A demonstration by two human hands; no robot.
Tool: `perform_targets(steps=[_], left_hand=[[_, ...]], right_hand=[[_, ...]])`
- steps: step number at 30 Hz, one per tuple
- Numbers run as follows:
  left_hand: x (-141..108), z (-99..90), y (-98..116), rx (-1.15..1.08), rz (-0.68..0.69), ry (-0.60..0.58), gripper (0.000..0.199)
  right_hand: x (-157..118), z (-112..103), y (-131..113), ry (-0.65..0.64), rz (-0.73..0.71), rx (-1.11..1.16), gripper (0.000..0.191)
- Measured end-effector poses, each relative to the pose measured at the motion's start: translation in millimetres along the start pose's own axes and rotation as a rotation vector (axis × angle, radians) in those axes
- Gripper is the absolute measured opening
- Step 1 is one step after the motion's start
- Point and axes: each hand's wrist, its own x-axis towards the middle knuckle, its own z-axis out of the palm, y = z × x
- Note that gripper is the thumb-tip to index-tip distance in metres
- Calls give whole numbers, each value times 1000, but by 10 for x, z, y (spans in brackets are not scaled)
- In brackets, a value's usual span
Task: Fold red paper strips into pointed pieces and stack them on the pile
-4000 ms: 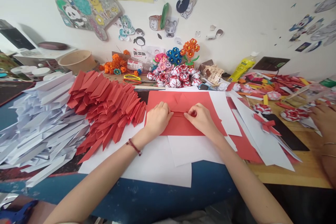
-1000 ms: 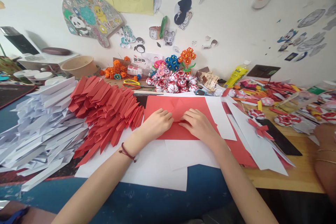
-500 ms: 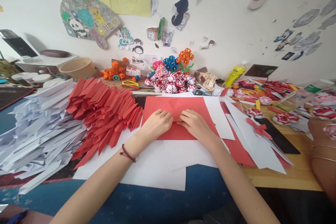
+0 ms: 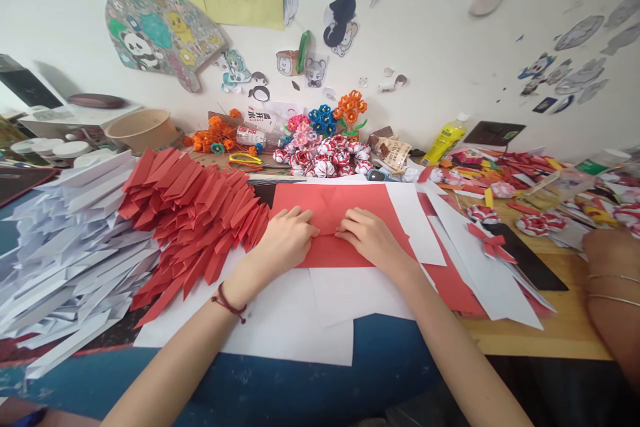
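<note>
A red paper sheet (image 4: 345, 255) lies on top of white sheets (image 4: 285, 320) in front of me. Between my hands runs an edge of red paper (image 4: 327, 235); red on red, I cannot make out whether it is a separate piece. My left hand (image 4: 290, 235), with a dark red cord at its wrist, has its fingers curled down on this edge. From the right, my right hand (image 4: 367, 233) pinches the edge between thumb and fingers. Both hands rest low over the sheet, a short gap apart.
Piles of folded white strips (image 4: 75, 240) and folded red strips (image 4: 195, 220) lie on the left. Red-and-white paper flowers (image 4: 325, 159), yellow scissors (image 4: 245, 160) and a yellow bottle (image 4: 445, 140) stand behind. Another person's arm (image 4: 613, 293) reaches in at the right.
My left hand has slid left along the red paper, widening the gap between my hands. My right hand stays nearly in place. The other person's arm has shifted slightly.
</note>
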Motion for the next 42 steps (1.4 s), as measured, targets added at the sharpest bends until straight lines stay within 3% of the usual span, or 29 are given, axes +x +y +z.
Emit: perform_targets(steps=[3,9,14,21,25,33,42], left_hand=[[-18,-23,-24,-13,-30,-13,18],[46,-5,-26,59,68,-21,29],[99,72,5,138,136,44,18],[96,98,-62,-92,-95,13,19],[78,76,-85,-232,-151,29,17],[100,113,-1,-216,-37,82,26],[85,12,45,-265,-18,71,25]], right_hand=[[-2,3,4,7,-6,-7,21],[9,15,1,-6,-21,-58,20],[20,32,-19,15,-37,-73,18],[-19,38,8,118,110,179,13],[-34,80,41,167,145,346,10],[36,201,-22,208,121,422,12],[62,85,-71,147,208,580,20]])
